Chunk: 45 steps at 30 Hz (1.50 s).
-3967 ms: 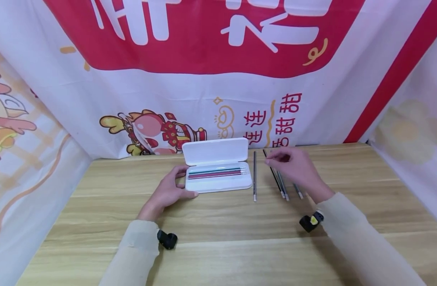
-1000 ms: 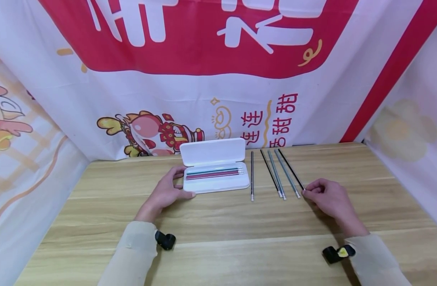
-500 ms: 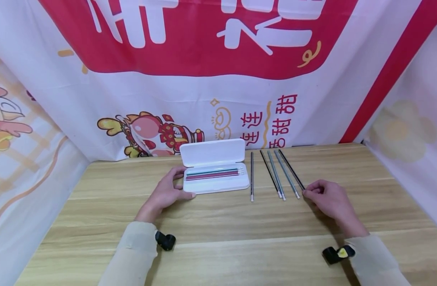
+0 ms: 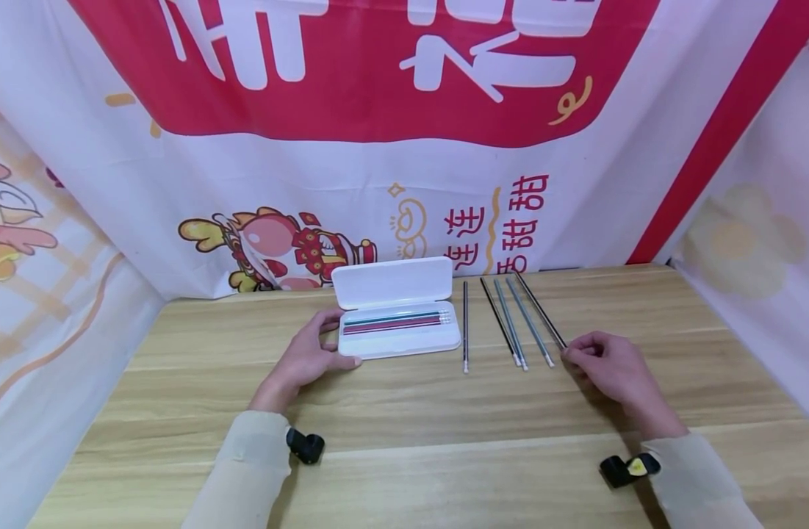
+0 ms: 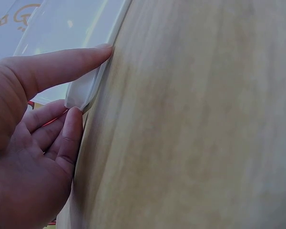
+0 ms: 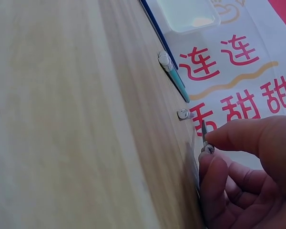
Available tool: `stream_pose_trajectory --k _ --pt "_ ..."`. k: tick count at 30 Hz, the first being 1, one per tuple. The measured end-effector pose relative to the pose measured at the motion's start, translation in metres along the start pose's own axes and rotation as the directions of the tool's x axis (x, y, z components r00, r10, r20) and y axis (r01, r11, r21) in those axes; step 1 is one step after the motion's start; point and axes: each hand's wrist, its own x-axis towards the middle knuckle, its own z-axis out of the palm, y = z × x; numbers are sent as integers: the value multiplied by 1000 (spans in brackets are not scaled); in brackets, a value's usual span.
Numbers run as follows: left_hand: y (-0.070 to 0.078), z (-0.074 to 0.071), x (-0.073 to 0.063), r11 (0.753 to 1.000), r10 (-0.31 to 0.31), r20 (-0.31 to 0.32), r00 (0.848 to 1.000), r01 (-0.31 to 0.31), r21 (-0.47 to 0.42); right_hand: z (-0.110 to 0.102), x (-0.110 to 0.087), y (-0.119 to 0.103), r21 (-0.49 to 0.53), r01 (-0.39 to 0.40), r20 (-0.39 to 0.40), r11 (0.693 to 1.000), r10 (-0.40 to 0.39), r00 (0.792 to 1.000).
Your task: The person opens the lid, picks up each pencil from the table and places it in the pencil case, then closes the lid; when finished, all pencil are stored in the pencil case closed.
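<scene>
My left hand (image 4: 305, 360) grips the left end of an open white pencil case (image 4: 404, 345), thumb along its front rim and fingers round the end. In the left wrist view the thumb tip lies on the case edge (image 5: 88, 90). Several pencils (image 4: 394, 322) in green and dark red lie inside, white-tipped ends to the right. Far to the right, my right hand (image 4: 609, 364) pinches the near end of a dark pencil (image 4: 541, 312) between thumb and index finger. The right wrist view shows that pencil's end (image 6: 208, 149) between the fingertips.
Beside the case lies a single dark pencil (image 4: 466, 323). Farther right are a black pencil (image 4: 500, 323) and two blue-grey ones, slanted, white-tipped ends toward me. The wooden table (image 4: 444, 470) ends at a printed cloth (image 4: 404, 169) behind the raised lid (image 4: 394, 283).
My right hand has come from the pencils' far ends to the near end of the rightmost one, which it now pinches. Over the last second it barely moves. The left hand stays on the case.
</scene>
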Motion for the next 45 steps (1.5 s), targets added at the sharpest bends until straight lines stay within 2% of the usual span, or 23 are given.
stream_pose_trajectory --k 13,21,32,38,45 --pt "2 0 -1 1000 -4 4 1000 4 -1 -10 -6 -4 106 42 59 993 -48 997" --pt "-1 0 1 1000 -9 3 1000 9 16 -20 -12 -13 122 66 42 990 -72 997" --pt "-1 -1 2 1000 -11 1 1000 11 13 -20 -16 -22 112 110 21 988 -113 993" --pt "-3 -2 1 1000 -15 -1 1000 15 11 -19 -17 -37 96 165 41 982 -170 985" --pt "-3 -2 2 1000 5 8 1000 -5 8 -11 -15 -59 94 268 49 959 -273 961"
